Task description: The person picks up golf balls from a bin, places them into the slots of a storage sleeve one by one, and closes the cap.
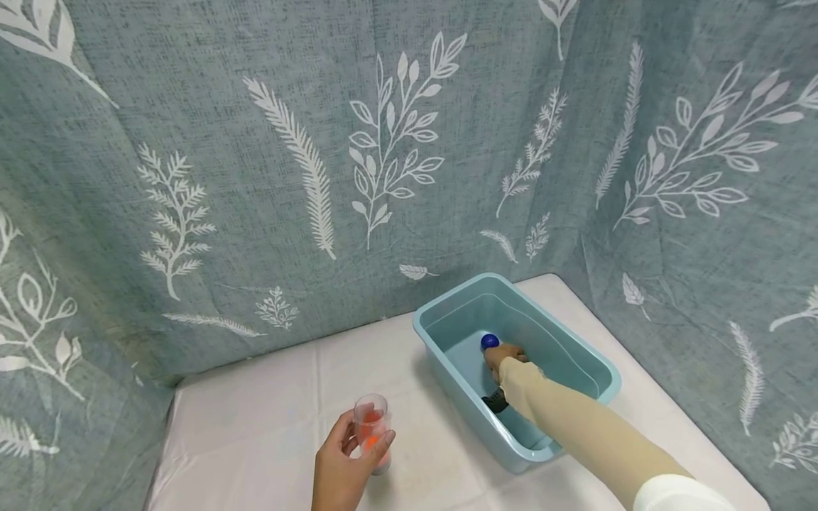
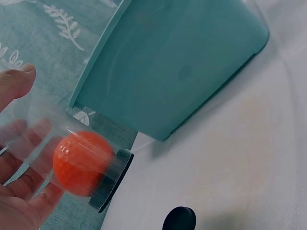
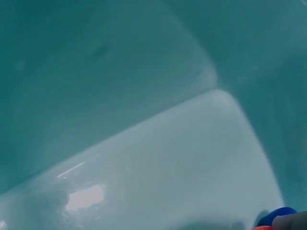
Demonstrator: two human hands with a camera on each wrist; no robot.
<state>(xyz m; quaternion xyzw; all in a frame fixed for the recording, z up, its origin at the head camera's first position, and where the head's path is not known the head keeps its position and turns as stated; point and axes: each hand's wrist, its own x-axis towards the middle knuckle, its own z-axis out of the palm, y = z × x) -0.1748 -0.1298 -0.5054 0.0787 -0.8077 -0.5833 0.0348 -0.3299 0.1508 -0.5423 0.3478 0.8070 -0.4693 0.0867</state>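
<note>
right hand (image 1: pixel 505 355) deep in bin (image 1: pixel 578 353), fingers curled on blue ball (image 1: pixel 489 341) | left hand (image 1: pixel 341 465) well left of bin, clasping upright tube (image 1: pixel 371 429) with orange ball (image 2: pixel 81 162)

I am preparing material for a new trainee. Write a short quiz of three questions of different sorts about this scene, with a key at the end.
1. True or false: the left hand holds a clear cup with an orange ball inside.
2. Where is the right hand? A) flat on the white table B) inside the blue-green tub C) on the leaf-print curtain
3. Fill in: the small ball at the right hand's fingertips is ____ in colour.

Key
1. True.
2. B: the hand reaches down into the tub, which stands on the white table.
3. Blue.
</note>
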